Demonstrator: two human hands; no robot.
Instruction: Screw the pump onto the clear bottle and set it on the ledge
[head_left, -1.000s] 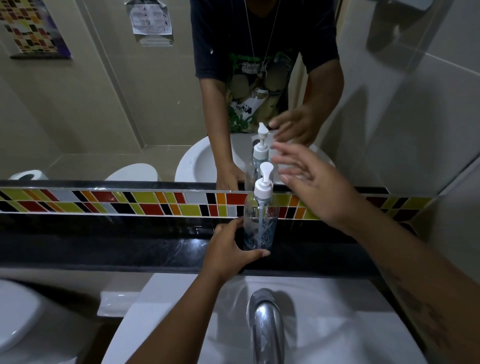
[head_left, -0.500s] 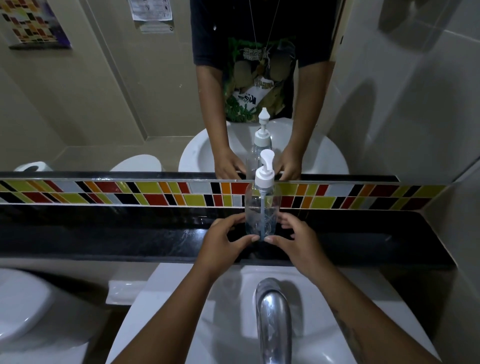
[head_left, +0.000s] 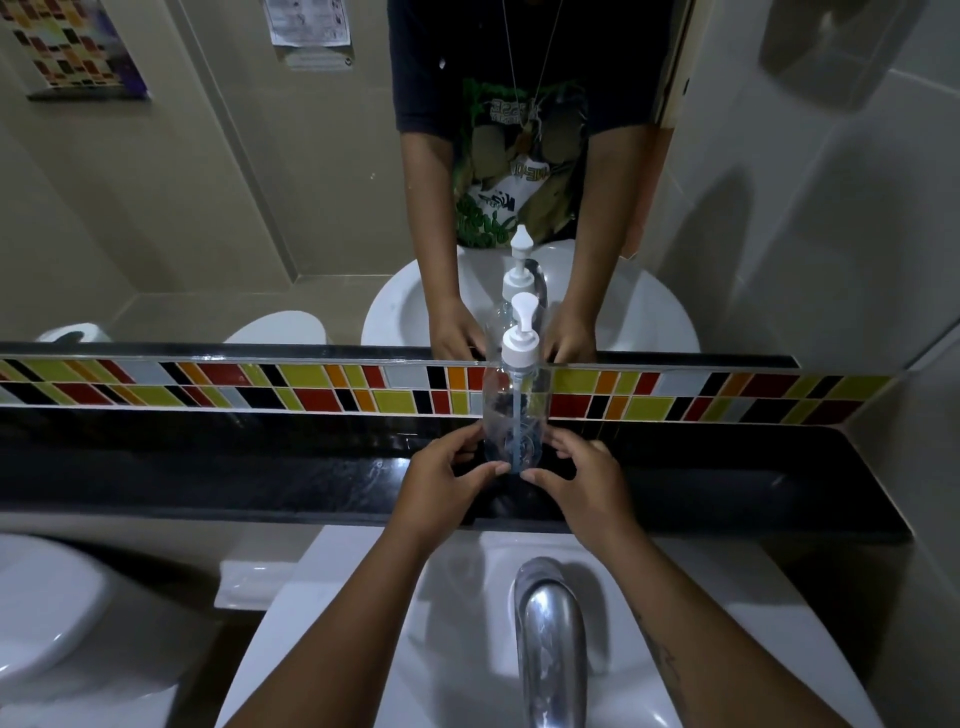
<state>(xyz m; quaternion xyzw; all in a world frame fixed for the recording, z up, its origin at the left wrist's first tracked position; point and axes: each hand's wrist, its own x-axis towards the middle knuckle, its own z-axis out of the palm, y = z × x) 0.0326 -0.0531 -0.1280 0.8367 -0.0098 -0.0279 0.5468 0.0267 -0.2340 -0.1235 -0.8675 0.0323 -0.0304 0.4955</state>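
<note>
The clear bottle (head_left: 515, 410) stands upright on the black ledge (head_left: 260, 467), right in front of the mirror. Its white pump (head_left: 521, 338) sits on the neck, nozzle pointing up and slightly right. My left hand (head_left: 441, 486) cups the bottle's base from the left, thumb and fingers touching it. From the right, my right hand (head_left: 576, 483) does the same, its thumb tip at the bottom of the bottle. The two hands frame the base between them.
A chrome tap (head_left: 550, 639) rises from the white basin (head_left: 353, 649) just below my arms. A band of coloured tiles (head_left: 208, 387) runs behind the ledge, with the mirror (head_left: 208, 208) above it. A white toilet (head_left: 36, 608) is at lower left.
My right hand came down from beside the pump to the bottle's base, opposite the left hand. The bottle stayed upright on the ledge.
</note>
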